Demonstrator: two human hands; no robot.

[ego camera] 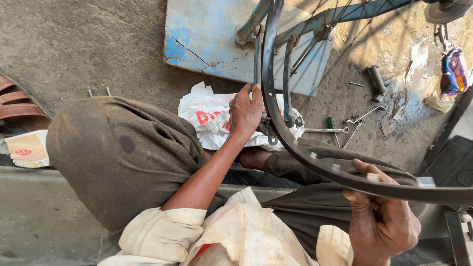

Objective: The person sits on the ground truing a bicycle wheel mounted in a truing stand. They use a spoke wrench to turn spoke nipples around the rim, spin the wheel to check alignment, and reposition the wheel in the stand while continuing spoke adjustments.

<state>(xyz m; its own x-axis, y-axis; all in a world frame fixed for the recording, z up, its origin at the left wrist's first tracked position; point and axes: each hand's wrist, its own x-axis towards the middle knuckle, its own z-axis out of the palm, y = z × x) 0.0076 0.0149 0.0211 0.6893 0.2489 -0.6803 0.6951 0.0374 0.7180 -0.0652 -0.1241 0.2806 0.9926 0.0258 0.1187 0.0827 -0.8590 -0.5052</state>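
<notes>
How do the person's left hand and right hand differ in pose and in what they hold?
The left hand reaches far forward, arm stretched out, gripping low on the mudguard near the stays; the right hand stays close to the body, holding the same mudguard's near end. The left hand shows its back, fingers curled away; the right hand shows thumb on top of the strip. Both are bare and closed on the dark curved mudguard.

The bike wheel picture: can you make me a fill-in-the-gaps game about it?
1. The right hand grips the dark curved ____.
2. The left hand works near the wheel's hub, above a crumpled ____ plastic bag.
3. The cracked board on the ground is painted ____.

Missing words: rim; white; blue
</notes>
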